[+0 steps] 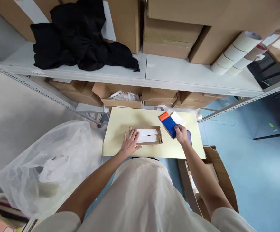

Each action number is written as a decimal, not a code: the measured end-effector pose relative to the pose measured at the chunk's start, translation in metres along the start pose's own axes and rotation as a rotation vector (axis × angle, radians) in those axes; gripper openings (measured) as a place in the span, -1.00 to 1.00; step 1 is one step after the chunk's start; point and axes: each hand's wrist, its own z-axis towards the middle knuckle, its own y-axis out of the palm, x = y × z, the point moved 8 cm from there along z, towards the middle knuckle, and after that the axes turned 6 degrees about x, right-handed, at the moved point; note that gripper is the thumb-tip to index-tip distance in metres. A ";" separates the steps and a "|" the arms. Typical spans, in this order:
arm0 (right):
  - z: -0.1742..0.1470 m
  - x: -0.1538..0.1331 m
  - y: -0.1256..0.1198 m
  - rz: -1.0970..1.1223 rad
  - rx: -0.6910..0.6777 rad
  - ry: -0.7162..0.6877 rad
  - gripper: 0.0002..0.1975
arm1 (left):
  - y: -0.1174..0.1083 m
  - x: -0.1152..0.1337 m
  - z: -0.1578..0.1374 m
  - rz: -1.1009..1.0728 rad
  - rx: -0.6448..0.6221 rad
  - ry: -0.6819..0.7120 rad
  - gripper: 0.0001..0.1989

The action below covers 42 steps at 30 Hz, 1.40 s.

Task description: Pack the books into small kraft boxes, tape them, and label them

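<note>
My left hand [129, 141] lies with spread fingers on the left end of a small cardboard box [159, 135]. White paper strips [146, 135] with a dark line between them cover the box's middle. In my right hand [181, 132] is a flat blue packet with an orange end [170, 125], pinched by its lower right corner and tilted above the table. Whether it is a packet or a card I cannot tell. Behind it lies a white sheet [177, 118]. A phone [189, 138] shows partly beside my right wrist.
The pale yellow table [117, 119] stands against a grey shelf [169, 72] with cardboard boxes [173, 35], black cloth [79, 38] and rolls of labels [236, 51]. A large clear plastic bag [58, 167] is at left, an open carton [223, 174] at right.
</note>
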 end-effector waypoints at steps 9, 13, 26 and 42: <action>0.014 -0.063 0.052 0.112 -0.365 -0.115 -0.56 | -0.019 -0.011 0.034 -0.021 -0.007 0.066 0.06; 0.010 -0.065 0.070 0.186 -0.555 -0.047 -0.52 | -0.015 -0.013 0.030 -0.023 -0.026 0.080 0.04; 0.009 -0.058 0.092 0.112 -0.671 -0.047 -0.50 | -0.031 -0.014 0.014 -0.591 0.058 -0.127 -0.15; 0.004 -0.061 0.088 0.054 -0.687 -0.120 -0.50 | 0.005 -0.028 0.021 -1.460 0.060 -0.912 -0.79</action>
